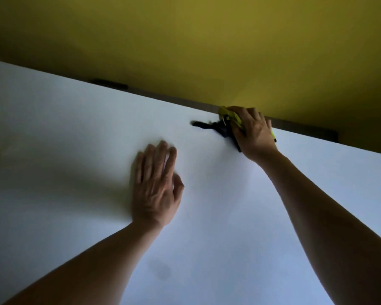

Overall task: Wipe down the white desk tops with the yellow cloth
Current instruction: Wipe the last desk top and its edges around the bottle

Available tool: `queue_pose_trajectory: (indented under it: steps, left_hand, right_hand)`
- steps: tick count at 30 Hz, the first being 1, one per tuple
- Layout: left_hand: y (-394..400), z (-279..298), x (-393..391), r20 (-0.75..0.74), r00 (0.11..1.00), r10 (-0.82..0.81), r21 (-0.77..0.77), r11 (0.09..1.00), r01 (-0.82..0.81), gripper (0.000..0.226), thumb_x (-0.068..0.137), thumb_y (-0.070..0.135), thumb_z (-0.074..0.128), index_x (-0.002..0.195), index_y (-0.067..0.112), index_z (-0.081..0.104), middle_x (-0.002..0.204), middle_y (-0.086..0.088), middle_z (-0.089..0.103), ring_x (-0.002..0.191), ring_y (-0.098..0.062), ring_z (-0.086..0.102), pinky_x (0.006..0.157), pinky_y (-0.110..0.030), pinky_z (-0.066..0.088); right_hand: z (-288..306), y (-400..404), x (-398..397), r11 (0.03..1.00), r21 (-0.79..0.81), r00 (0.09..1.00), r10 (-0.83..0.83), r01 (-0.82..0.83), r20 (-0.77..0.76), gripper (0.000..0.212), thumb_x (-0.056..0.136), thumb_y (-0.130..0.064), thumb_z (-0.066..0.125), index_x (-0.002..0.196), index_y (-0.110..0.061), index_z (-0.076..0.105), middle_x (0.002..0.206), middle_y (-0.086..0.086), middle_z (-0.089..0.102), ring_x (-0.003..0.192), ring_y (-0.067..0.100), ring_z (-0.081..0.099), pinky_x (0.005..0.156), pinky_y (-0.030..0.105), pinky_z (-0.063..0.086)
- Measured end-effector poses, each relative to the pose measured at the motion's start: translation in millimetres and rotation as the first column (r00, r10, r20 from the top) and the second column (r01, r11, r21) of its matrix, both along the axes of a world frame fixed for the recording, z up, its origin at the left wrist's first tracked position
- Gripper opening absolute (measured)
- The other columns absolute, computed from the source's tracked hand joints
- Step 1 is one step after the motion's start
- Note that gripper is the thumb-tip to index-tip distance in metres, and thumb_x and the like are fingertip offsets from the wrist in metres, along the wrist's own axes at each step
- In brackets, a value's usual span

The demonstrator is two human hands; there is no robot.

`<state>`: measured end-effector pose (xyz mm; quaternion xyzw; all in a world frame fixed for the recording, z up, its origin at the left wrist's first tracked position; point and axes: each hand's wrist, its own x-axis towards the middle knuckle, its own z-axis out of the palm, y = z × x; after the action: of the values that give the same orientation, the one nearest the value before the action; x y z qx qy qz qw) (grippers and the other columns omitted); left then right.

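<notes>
Currently, the white desk top (207,216) fills most of the head view, running back to a dark rear edge strip (185,100) below a yellow wall (185,40). Progress is judged as mid-task: the wiping hand works at the far rear edge, which suggests the rear band is under treatment. A faint dark smudge (161,269) shows on the near surface, so that zone likely remains to be wiped. Which areas are already clean cannot be determined from the surface alone.

The right arm extends forward and to the right, nearly straight. The right hand (254,132) rests palm-down at the rear edge, with its fingers curled over and gripping the yellow cloth (230,117), which is bunched beneath the hand and touching the desk top. A small dark object (218,128) lies just beside the cloth on its left; its identity cannot be determined.

The left hand (155,183) lies flat on the desk top, near its middle, well apart from the cloth. Its fingers are straight and slightly spread, holding nothing, apparently bracing the reach.
</notes>
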<state>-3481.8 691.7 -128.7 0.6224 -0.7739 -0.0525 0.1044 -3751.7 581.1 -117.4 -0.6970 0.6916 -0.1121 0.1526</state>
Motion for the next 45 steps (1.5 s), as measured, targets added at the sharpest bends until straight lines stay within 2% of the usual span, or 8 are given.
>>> queue_pose_trajectory:
  steps: [4, 12, 23, 27, 34, 38, 42, 45]
  left_hand:
    - [-2, -5, -2, 0.015, 1.0, -0.01, -0.039, 0.999, 0.011, 0.058, 0.104, 0.029, 0.04, 0.161, 0.019, 0.04, 0.169, -0.007, 0.032, 0.156, -0.039, 0.03, 0.125, -0.06, 0.025]
    - [-1, -3, 0, 0.029, 1.0, 0.001, -0.006, 1.0, -0.001, 0.062, 0.103, 0.029, 0.042, 0.163, 0.02, 0.034, 0.171, -0.004, 0.027, 0.157, -0.037, 0.027, 0.127, -0.057, 0.022]
    - [-3, -1, -4, 0.021, 1.0, 0.007, 0.003, 1.0, -0.007, 0.06, 0.101, 0.028, 0.043, 0.16, 0.021, 0.041, 0.17, -0.004, 0.031, 0.156, -0.037, 0.029, 0.126, -0.057, 0.022]
    - [-3, -1, -5, 0.033, 0.999, 0.012, 0.003, 1.0, -0.013, 0.059, 0.102, 0.028, 0.042, 0.161, 0.021, 0.04, 0.17, -0.003, 0.03, 0.157, -0.036, 0.028, 0.127, -0.056, 0.021]
    - [-3, 1, -1, 0.051, 0.999, 0.009, 0.037, 0.999, -0.011, 0.062, 0.101, 0.031, 0.037, 0.162, 0.022, 0.036, 0.172, -0.005, 0.028, 0.158, -0.035, 0.026, 0.129, -0.053, 0.018]
    - [-4, 0, -3, 0.026, 1.0, 0.004, 0.01, 1.0, -0.004, 0.059, 0.101, 0.027, 0.042, 0.16, 0.02, 0.042, 0.17, -0.006, 0.032, 0.155, -0.038, 0.031, 0.127, -0.057, 0.022]
    - [-3, 1, -3, 0.014, 1.0, -0.008, -0.007, 1.0, 0.008, 0.057, 0.102, 0.027, 0.04, 0.159, 0.019, 0.043, 0.169, -0.007, 0.033, 0.155, -0.039, 0.031, 0.126, -0.058, 0.022]
    - [-4, 0, -5, 0.006, 1.0, 0.005, -0.015, 1.0, -0.005, 0.057, 0.102, 0.027, 0.04, 0.159, 0.019, 0.044, 0.169, -0.006, 0.034, 0.155, -0.039, 0.031, 0.126, -0.057, 0.022]
  right_hand:
    - [-4, -10, 25, 0.998, 0.003, 0.997, -0.068, 0.068, -0.038, 0.043, 0.098, -0.045, 0.042, 0.139, -0.034, 0.052, 0.118, 0.012, 0.057, 0.111, 0.037, 0.052, 0.094, 0.048, 0.037]
    - [-6, -67, 162, 0.994, 0.026, 0.995, 0.103, -0.102, -0.008, 0.043, 0.103, -0.043, 0.041, 0.143, -0.032, 0.046, 0.124, 0.006, 0.054, 0.116, 0.032, 0.051, 0.095, 0.046, 0.033]
    - [3, 5, -27, 0.997, 0.009, 0.997, -0.078, 0.078, 0.021, 0.035, 0.102, -0.036, 0.05, 0.136, -0.034, 0.055, 0.122, 0.008, 0.056, 0.117, 0.034, 0.051, 0.097, 0.045, 0.032]
    - [-4, -10, 20, 0.991, 0.012, 0.991, -0.131, 0.132, -0.018, 0.038, 0.099, -0.039, 0.05, 0.136, -0.032, 0.054, 0.124, 0.011, 0.056, 0.118, 0.035, 0.049, 0.099, 0.047, 0.031]
    - [-8, -49, 136, 0.999, -0.009, 0.999, 0.034, -0.034, -0.008, 0.04, 0.102, -0.038, 0.045, 0.141, -0.032, 0.049, 0.124, 0.006, 0.055, 0.117, 0.031, 0.051, 0.096, 0.046, 0.033]
    - [-10, -30, 69, 1.0, -0.015, 1.0, 0.016, -0.016, 0.018, 0.043, 0.097, -0.043, 0.047, 0.14, -0.034, 0.052, 0.124, 0.006, 0.058, 0.117, 0.032, 0.053, 0.094, 0.045, 0.034]
    - [-6, 20, -49, 0.989, -0.064, 0.99, -0.139, 0.137, -0.028, 0.049, 0.086, -0.04, 0.047, 0.133, -0.033, 0.058, 0.116, 0.012, 0.059, 0.108, 0.037, 0.054, 0.089, 0.046, 0.037]
    - [-2, 37, -90, 0.978, -0.047, 0.977, -0.206, 0.204, -0.054, 0.048, 0.088, -0.039, 0.044, 0.133, -0.027, 0.058, 0.114, 0.016, 0.057, 0.106, 0.039, 0.051, 0.093, 0.047, 0.036]
